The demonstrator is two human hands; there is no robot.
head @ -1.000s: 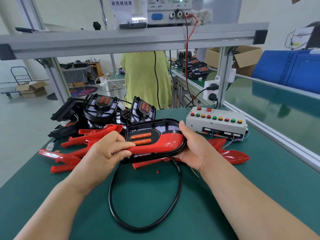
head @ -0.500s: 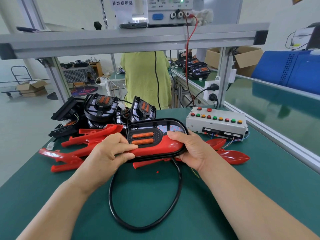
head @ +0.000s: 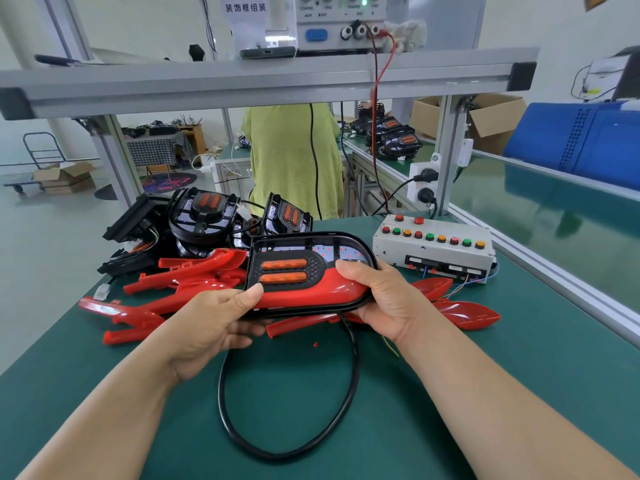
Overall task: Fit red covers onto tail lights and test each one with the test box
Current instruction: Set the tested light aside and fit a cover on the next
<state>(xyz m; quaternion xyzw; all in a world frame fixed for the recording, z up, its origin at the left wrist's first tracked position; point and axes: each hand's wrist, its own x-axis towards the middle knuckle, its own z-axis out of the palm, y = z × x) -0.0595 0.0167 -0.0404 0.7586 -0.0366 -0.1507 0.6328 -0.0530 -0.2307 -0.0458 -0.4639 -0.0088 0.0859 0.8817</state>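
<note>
I hold a black tail light [head: 287, 268] with two orange lenses above the green table, a red cover [head: 311, 292] along its lower edge. My left hand [head: 211, 327] grips its left end, thumb on top near the lenses. My right hand [head: 384, 299] grips the rounded right end, fingers curled over the cover. A black cable [head: 287, 441] loops from the light down onto the mat. The grey test box [head: 446, 252] with coloured buttons sits to the right, behind my right hand.
Loose red covers [head: 194, 271] lie piled at left and more red covers [head: 467, 313] at right. Black tail lights [head: 204, 216] are stacked behind. An aluminium frame [head: 242, 84] carries a power supply [head: 339, 26] overhead. A person in a yellow-green top [head: 291, 157] stands beyond the table.
My right hand's fingers have come over the top of the red cover at the right end. My left thumb shifted up beside the orange lenses. The light has tilted slightly.
</note>
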